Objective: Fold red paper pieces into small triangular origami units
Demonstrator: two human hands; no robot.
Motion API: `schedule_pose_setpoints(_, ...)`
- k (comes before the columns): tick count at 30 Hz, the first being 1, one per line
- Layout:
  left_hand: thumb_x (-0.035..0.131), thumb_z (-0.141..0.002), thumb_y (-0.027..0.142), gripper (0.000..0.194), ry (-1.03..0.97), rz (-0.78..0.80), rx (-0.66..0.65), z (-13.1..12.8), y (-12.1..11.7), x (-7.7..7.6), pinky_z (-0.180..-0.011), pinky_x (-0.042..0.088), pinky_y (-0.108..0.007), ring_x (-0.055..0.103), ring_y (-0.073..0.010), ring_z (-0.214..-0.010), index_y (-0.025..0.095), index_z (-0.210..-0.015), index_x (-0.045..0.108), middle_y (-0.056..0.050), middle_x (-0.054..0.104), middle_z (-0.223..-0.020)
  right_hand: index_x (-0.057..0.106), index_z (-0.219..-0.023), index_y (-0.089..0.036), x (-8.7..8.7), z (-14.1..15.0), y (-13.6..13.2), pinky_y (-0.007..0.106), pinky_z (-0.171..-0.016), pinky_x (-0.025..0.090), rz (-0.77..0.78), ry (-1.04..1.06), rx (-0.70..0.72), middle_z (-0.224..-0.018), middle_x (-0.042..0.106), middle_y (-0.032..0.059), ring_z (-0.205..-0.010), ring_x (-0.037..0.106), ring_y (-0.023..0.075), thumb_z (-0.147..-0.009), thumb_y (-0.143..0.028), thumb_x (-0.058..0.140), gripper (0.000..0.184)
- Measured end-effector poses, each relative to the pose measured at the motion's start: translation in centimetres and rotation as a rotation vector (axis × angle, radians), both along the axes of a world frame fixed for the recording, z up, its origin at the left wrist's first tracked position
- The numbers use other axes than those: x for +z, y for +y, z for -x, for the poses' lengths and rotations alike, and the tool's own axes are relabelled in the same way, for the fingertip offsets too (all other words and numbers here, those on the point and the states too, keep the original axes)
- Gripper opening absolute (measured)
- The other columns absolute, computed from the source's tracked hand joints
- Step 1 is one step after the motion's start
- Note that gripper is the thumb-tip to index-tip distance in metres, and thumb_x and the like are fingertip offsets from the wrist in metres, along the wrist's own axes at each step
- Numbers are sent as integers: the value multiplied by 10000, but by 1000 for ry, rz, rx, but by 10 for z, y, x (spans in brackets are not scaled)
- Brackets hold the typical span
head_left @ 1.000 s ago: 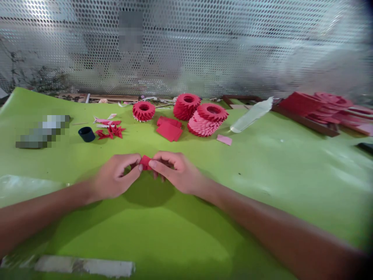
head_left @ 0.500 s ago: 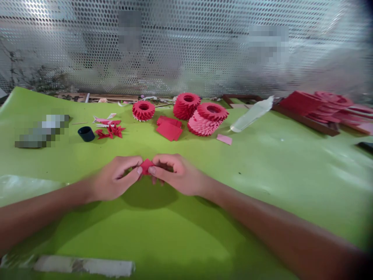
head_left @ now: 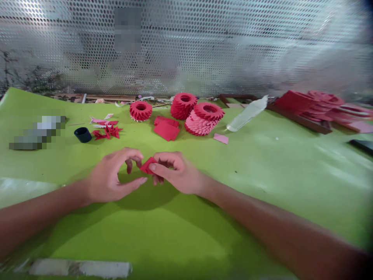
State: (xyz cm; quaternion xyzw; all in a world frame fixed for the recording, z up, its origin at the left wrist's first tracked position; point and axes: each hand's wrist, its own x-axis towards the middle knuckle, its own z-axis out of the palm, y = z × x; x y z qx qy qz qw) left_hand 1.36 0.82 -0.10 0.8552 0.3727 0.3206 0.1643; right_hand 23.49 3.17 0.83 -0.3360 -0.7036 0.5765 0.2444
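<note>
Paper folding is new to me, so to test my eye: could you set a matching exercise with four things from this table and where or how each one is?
Things:
1. left hand
2. red paper piece
3. black cup
4. pink slip

Places or states:
A. beside the red paper stars
B. on the green table, near the ring stack
C. pinched in the right hand
D. curved open, not gripping

Pairs: 1-D, 2-C, 3-A, 4-B
</note>
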Motion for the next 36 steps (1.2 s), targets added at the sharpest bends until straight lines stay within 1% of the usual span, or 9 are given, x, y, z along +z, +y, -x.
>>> schedule_pose_setpoints(3, 629, -951, 245, 68, 58, -269, -60, 2, 2, -1, -716, 501, -277, 690, -144, -722, 207, -1007, 637, -19, 762, -906, 645, -806, -156, -2, 0, 1, 230, -518, 427, 23, 18, 20, -673, 656, 5, -542, 557, 103, -919, -498, 616, 362)
schedule_pose_setpoints(6, 592, -986, 217, 98, 77, -374, -68, 3, 2, 1, -733, 516, -261, 726, -143, -767, 217, -945, 682, -18, 787, -913, 635, -802, -158, -5, 1, 3, 227, -535, 441, 15, 45, 40, -672, 650, 3, -579, 582, 110, -929, -488, 607, 354)
schedule_pose_setpoints(8, 585, -994, 215, 130, 30, -364, -49, 2, 2, 2, -724, 529, -242, 734, -135, -761, 219, -923, 695, -15, 792, -889, 629, -817, -161, -6, 0, 4, 223, -539, 444, 14, 63, 46, -676, 647, 1, -591, 587, 110, -938, -478, 597, 341)
schedule_pose_setpoints(11, 609, -985, 232, 123, -63, -258, -36, 1, 0, 4, -719, 548, -218, 737, -130, -764, 213, -903, 698, -21, 790, -871, 628, -836, -162, -4, -1, 4, 221, -533, 439, -18, 47, 65, -693, 649, 8, -598, 590, 113, -956, -471, 564, 338)
schedule_pose_setpoints(15, 664, -949, 275, 111, -168, -55, 14, -2, -2, 4, -712, 561, -224, 730, -141, -776, 210, -877, 720, -36, 785, -907, 646, -873, -153, 0, -3, 2, 223, -517, 402, -188, -76, 57, -714, 644, 20, -601, 570, 116, -986, -426, 513, 323)
schedule_pose_setpoints(19, 700, -920, 318, 124, -212, 48, 55, -1, -1, 2, -661, 559, -238, 717, -154, -730, 215, -865, 742, -30, 784, -854, 590, -794, -165, 2, -3, 1, 227, -497, 341, -341, -141, 49, -652, 550, -18, -557, 484, 103, -963, -396, 549, 289)
schedule_pose_setpoints(25, 684, -934, 329, 133, -171, 28, 52, 2, 0, 1, -659, 553, -234, 721, -145, -712, 230, -878, 753, -12, 792, -844, 553, -770, -177, 2, -2, 0, 233, -510, 322, -426, -176, 32, -647, 523, -27, -557, 457, 99, -961, -380, 551, 279)
schedule_pose_setpoints(31, 701, -922, 360, 124, -98, -82, 64, 4, -1, 3, -633, 540, -218, 728, -134, -675, 255, -942, 765, 6, 811, -873, 610, -810, -161, 2, -2, -1, 242, -516, 344, -334, -152, 22, -688, 593, 4, -573, 479, 110, -952, -358, 549, 251)
schedule_pose_setpoints(36, 660, -950, 358, 156, -12, -172, 124, 6, 0, 4, -601, 496, -230, 711, -130, -615, 261, -871, 753, 28, 801, -782, 618, -810, -156, 5, -2, -2, 246, -522, 347, -297, -137, 22, -690, 597, 5, -578, 482, 113, -946, -365, 556, 257)
